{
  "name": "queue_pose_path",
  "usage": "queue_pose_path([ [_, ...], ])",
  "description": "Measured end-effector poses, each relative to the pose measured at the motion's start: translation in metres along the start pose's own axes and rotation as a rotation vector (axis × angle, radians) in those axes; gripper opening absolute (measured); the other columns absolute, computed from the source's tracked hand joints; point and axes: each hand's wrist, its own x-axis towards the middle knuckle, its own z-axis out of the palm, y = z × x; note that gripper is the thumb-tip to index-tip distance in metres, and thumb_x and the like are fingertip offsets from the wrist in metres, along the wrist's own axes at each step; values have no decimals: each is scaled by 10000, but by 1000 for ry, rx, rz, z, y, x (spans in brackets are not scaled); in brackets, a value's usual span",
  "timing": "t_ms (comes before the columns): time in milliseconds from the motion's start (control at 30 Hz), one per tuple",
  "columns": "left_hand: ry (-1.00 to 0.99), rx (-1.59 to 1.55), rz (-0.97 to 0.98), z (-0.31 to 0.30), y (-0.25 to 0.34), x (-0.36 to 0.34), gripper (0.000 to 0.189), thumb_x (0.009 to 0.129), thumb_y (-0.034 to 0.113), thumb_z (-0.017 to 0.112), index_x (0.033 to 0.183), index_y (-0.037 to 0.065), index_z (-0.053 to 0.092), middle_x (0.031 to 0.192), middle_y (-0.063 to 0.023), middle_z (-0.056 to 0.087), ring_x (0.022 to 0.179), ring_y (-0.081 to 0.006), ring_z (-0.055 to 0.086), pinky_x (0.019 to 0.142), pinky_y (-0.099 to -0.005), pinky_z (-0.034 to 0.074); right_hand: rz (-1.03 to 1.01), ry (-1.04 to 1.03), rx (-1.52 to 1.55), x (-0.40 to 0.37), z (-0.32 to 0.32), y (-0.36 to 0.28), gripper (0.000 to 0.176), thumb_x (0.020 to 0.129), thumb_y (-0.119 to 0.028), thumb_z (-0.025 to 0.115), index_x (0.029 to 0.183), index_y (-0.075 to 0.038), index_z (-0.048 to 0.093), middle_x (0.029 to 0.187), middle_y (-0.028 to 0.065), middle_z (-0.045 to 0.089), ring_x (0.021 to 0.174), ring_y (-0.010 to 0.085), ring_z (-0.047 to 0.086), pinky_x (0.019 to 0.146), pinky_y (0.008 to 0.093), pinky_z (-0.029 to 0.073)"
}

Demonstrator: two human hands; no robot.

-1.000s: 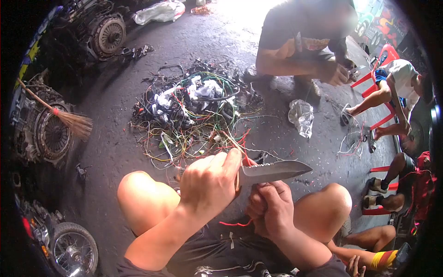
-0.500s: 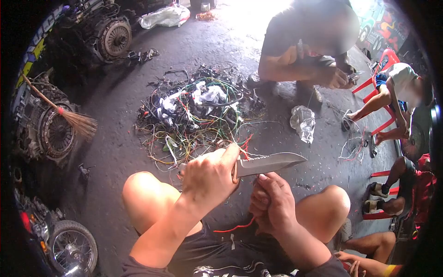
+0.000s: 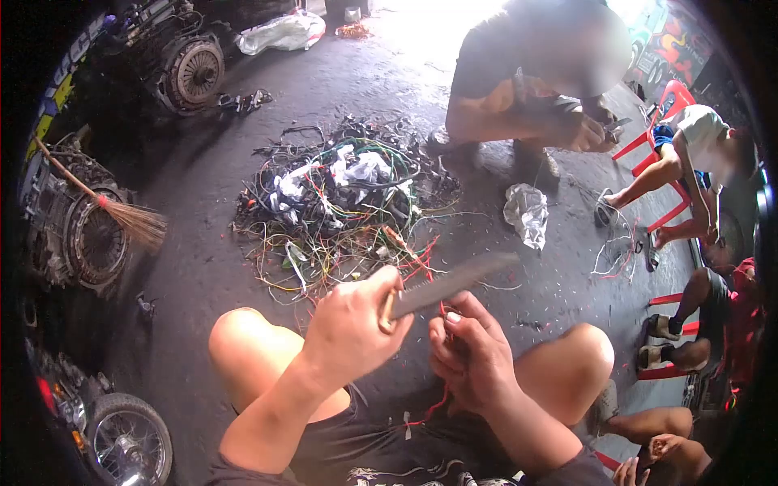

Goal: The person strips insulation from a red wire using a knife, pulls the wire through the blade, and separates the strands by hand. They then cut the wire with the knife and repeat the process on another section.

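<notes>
My left hand (image 3: 352, 320) is closed round the handle of a knife (image 3: 458, 279), whose blade points to the right and is blurred. Just below the blade, my right hand (image 3: 474, 344) pinches a red wire (image 3: 438, 402). The wire's upper end rises from the fingertips beside the blade, and its lower part hangs below the hand toward the lap. Beyond both hands lies a tangled heap of wires (image 3: 324, 243) in many colours, with white plastic pieces (image 3: 361, 168) in it.
A person (image 3: 519, 89) crouches opposite, holding a small tool. A crumpled clear bag (image 3: 527, 215) lies on the floor. Seated people and red chairs (image 3: 666, 215) are at the right. A broom (image 3: 130, 217), machine parts (image 3: 194, 73) and a motorcycle wheel (image 3: 130, 441) stand at the left.
The knife blade has swung upward at its tip and my left hand has moved slightly left and down. More red wire shows above my right fingertips, and its lower end hangs lower.
</notes>
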Motion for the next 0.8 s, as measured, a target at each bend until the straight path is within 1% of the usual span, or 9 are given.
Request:
queue_pose_path([
  [67, 61, 160, 101, 8, 4, -4, 159, 833, 143, 680, 877, 52, 557, 731, -134, 633, 659, -305, 655, 584, -386, 505, -4, 17, -16, 2, -1, 1, 443, 984, -117, 476, 1421, -68, 422, 726, -9, 460, 519, 53, 338, 443, 206, 261],
  [133, 106, 268, 167, 10, 9, -4, 181, 815, 137, 680, 899, 74, 533, 790, -144, 648, 721, -361, 665, 596, -432, 522, -58, -64, 14, 3, -3, 5, 446, 996, -126, 486, 1434, -76, 411, 718, -9, 451, 527, 52, 341, 451, 200, 263],
  [167, 129, 297, 182, 10, 9, -3, 173, 816, 136, 670, 912, 72, 541, 781, -127, 645, 709, -336, 668, 592, -423, 527, -82, -108, 27, 4, -3, 6, 448, 1003, -131, 492, 1440, -80, 405, 714, -8, 447, 531, 52, 342, 455, 197, 264],
  [233, 174, 357, 207, 10, 8, -2, 163, 819, 134, 650, 938, 70, 558, 762, -93, 639, 686, -286, 675, 586, -404, 536, -77, -96, 10, 4, 0, 9, 419, 1023, -145, 503, 1431, -74, 438, 714, -33, 449, 545, 40, 349, 464, 200, 263],
  [367, 198, 391, 226, 7, 9, -1, 168, 820, 142, 664, 933, 69, 564, 738, -88, 616, 684, -274, 666, 592, -391, 534, -80, -91, -58, 4, -2, 10, 393, 1030, -146, 514, 1414, -69, 480, 730, -40, 495, 564, 36, 396, 482, 197, 293],
  [467, 195, 401, 237, 7, 11, -1, 167, 823, 149, 671, 922, 67, 563, 737, -88, 614, 685, -270, 666, 595, -388, 534, -96, -30, -77, 4, 0, 10, 361, 1024, -148, 529, 1375, -59, 524, 755, -23, 541, 586, 44, 461, 488, 197, 327],
  [567, 199, 410, 249, 8, 11, -1, 150, 831, 138, 663, 916, 67, 563, 735, -88, 615, 679, -266, 665, 592, -386, 533, -80, -34, -49, 3, -6, 12, 356, 1015, -151, 560, 1353, -43, 543, 784, -7, 574, 620, 55, 513, 501, 198, 357],
  [667, 212, 405, 253, 10, 10, -1, 131, 836, 122, 650, 917, 68, 563, 733, -88, 616, 675, -266, 665, 588, -385, 533, -214, -60, -182, 6, -12, 18, 342, 1009, -146, 581, 1330, -29, 562, 827, -1, 607, 647, 54, 518, 525, 204, 374],
  [800, 214, 398, 260, 12, 12, 0, 119, 835, 113, 642, 915, 70, 564, 738, -88, 625, 671, -265, 666, 586, -384, 533, -398, -20, -422, 9, -11, 18, 316, 1005, -132, 592, 1298, -11, 596, 872, -13, 627, 687, 39, 491, 562, 200, 377],
])
